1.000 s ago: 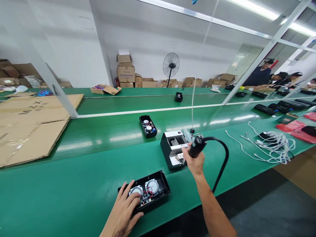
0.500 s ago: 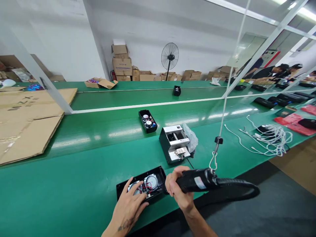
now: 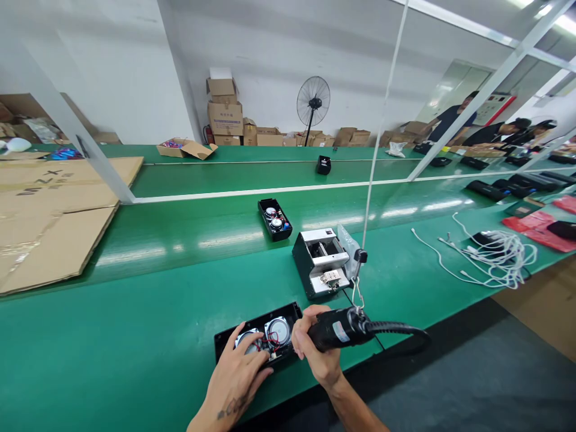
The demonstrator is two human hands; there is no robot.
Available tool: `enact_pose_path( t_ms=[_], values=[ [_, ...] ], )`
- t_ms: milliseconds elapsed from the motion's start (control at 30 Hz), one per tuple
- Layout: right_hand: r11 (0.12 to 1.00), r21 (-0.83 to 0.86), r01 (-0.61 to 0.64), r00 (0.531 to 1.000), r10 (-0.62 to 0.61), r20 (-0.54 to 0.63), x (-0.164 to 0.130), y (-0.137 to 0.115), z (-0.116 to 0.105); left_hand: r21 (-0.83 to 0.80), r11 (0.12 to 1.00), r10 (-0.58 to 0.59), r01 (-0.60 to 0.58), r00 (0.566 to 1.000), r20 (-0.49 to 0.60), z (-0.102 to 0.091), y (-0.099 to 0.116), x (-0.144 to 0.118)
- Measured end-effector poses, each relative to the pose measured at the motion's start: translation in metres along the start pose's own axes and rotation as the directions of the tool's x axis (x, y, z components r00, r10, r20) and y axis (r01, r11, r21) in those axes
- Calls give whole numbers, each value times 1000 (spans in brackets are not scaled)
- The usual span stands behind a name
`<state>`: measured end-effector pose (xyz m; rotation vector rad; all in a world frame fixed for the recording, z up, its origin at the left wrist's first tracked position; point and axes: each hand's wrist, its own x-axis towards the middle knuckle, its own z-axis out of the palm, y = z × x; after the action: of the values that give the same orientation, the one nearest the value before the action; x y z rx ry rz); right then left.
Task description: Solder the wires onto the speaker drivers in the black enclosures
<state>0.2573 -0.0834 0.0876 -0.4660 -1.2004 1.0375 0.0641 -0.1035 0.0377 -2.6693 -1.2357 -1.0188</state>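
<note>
My left hand [image 3: 238, 373] reaches over the front wall of a black speaker case [image 3: 225, 341] on the green bench, curved fingers inside and thumb outside, gripping it. Two round speakers, one of them this silver-rimmed speaker [image 3: 278, 331], sit in the case with red wires between them; my fingers partly cover the left one. My right hand [image 3: 317, 351] is closed around a black electric screwdriver [image 3: 338, 330], held nearly level at the case's right end. Its tip is hidden behind my fingers. The screwdriver hangs by a hook from a white cord [image 3: 382, 129], and a thick cable leaves its rear.
Behind the case stands a black and silver screw dispenser [image 3: 320, 264] beside a clear plastic bag. Another open speaker case [image 3: 275, 219] lies farther back. White cables [image 3: 499, 258] are heaped at right, flattened cardboard [image 3: 58, 222] at left. Several people work at far right.
My right hand and the screwdriver have shifted left, over the case's right end. The hanging cord and cable swung left with them. My left hand stays in place on the case.
</note>
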Motion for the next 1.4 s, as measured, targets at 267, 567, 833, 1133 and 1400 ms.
enact_pose_path(
  t_ms=[267, 567, 833, 1133, 1400],
  values=[
    [999, -38, -23, 1000, 23, 6, -9, 5, -3, -14, 1000, -21, 22, 1000, 14, 2, 0, -4],
    [978, 199, 69, 996, -56, -70, -2, -25, 9, 6, 998, 60, -60, 996, -62, -23, 13, 23],
    [965, 252, 74, 997, -68, -35, -7, -35, 16, -39, 992, 113, -119, 986, -124, -27, 24, 35],
    [986, 145, 81, 996, -77, -32, -11, -27, 8, 122, 991, 54, -51, 998, -15, -13, 11, 18],
    [997, 1, 82, 992, -81, -97, -11, -10, -3, 60, 994, -89, 87, 995, 46, 2, 3, -1]
  ],
)
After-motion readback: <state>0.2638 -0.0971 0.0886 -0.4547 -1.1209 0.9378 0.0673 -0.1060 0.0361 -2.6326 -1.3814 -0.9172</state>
